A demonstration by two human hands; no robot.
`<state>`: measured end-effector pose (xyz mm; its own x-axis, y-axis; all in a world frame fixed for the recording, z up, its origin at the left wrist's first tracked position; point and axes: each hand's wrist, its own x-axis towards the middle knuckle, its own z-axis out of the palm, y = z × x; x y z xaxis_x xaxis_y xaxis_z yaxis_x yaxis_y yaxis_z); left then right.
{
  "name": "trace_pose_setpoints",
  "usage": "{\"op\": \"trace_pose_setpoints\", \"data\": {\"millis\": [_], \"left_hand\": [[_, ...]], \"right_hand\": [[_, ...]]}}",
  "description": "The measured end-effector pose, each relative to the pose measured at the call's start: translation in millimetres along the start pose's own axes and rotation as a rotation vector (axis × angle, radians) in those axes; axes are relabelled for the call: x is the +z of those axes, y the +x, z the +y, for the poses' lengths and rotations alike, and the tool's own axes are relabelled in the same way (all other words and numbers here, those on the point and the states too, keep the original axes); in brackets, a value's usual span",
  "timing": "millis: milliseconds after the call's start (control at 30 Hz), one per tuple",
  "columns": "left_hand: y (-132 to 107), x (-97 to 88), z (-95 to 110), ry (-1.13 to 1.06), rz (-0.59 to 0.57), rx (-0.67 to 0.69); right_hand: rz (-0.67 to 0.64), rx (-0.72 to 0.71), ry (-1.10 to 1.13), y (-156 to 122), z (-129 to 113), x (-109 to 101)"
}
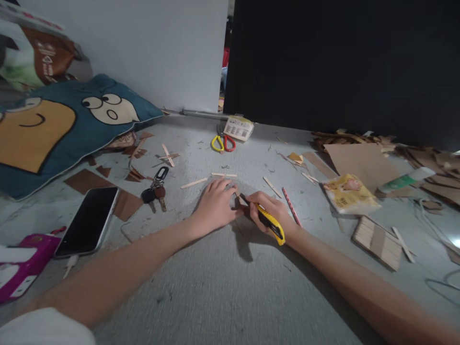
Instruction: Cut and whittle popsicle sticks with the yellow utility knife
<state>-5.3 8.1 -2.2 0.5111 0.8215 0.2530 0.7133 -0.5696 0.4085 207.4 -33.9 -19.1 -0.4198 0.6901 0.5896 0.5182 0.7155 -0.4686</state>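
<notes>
My right hand (269, 209) is closed around a yellow and black utility knife (269, 221). Its blade end points left, to the gap between the thumb and forefinger of my left hand (217, 201). That left hand rests on the grey surface with its fingers bent in a pinch; what they hold is too small and covered to name. Just beyond the left fingers lie two thin wooden sticks, one flat across (223, 175) and one slanted (194, 183). Another wooden stick (272, 187) and a red patterned pencil (292, 206) lie beside my right hand.
Scissors (228, 143) lie by a small packet (238, 128) at the back. Left are crossed sticks (167, 155), keys (159, 192), a phone (88, 220) and a cushion (72, 124). Right are a yellow packet (348, 194), a bundle of sticks (377, 243), a glue tube (406, 180) and cardboard (354, 160).
</notes>
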Motion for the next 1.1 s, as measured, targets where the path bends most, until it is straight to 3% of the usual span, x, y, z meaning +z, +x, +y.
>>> {"op": "trace_pose_setpoints", "data": {"millis": [400,667,933,1100], "left_hand": [[-0.6,0.9,-1.5,0.016,-0.006,0.002],[-0.5,0.2,-0.9,0.014,-0.009,-0.002],[1.7,-2.3,-0.2,0.012,0.002,-0.022],[0.9,-3.2,-2.0,0.036,-0.007,0.006]], "right_hand": [[-0.047,0.007,0.028,-2.3,6.9,0.9],[0.024,0.022,0.011,12.6,-8.1,-1.4],[0.044,0.197,0.107,20.7,-8.8,-6.2],[-0.055,-0.029,-0.046,19.1,-10.7,-1.6]]}}
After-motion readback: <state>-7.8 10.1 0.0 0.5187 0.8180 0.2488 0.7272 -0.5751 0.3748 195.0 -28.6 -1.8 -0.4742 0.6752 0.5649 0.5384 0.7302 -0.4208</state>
